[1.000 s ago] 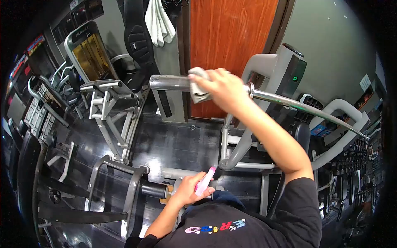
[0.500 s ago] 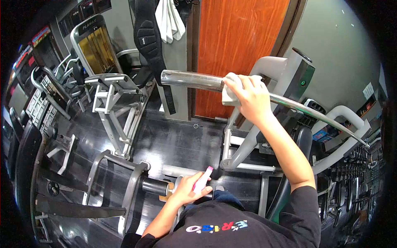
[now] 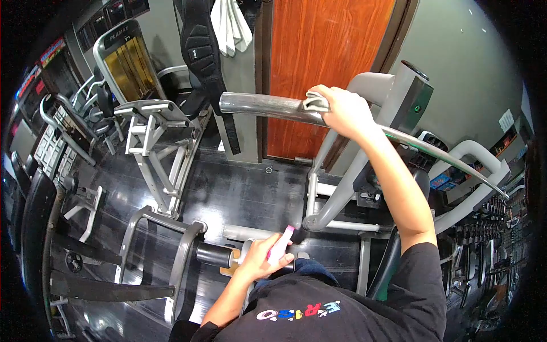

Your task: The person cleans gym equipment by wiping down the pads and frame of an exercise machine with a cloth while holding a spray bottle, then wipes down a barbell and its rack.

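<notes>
My right hand (image 3: 348, 114) is closed round a folded white cloth (image 3: 316, 102), pressed over the top of a shiny metal bar (image 3: 256, 106). The bar's thick sleeve end points left, and its thinner shaft runs away to the right past my forearm. Low in front of my body, my left hand (image 3: 261, 259) grips a slim pink-and-white bottle (image 3: 280, 245), its pink tip pointing up. Some of the bottle is hidden by my fingers.
A grey machine frame (image 3: 336, 196) stands under the bar. A padded roller (image 3: 213, 255) lies left of my left hand. Weight machines (image 3: 128, 60) line the left, a wooden door (image 3: 325, 51) is ahead, and dumbbell racks (image 3: 484, 228) are at right.
My right hand has turned over the bar, its fingers now bunched round the cloth on top. The left hand with the bottle has hardly moved.
</notes>
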The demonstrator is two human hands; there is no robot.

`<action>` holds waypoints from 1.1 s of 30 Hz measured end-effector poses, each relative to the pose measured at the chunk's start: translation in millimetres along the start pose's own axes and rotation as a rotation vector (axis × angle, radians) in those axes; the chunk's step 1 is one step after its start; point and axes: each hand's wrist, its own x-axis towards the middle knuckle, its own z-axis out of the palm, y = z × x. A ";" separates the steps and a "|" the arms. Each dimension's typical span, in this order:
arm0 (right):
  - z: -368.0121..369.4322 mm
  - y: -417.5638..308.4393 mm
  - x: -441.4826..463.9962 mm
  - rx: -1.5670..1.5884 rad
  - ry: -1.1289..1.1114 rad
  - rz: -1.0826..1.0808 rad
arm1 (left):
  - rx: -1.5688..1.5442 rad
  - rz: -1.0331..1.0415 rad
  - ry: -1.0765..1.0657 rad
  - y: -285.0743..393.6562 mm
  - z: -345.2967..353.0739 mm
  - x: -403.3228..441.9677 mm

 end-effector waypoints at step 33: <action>46.8 -16.2 -35.9 -0.185 0.538 -0.290 | -0.035 -0.036 0.116 -13.9 -13.2 -11.1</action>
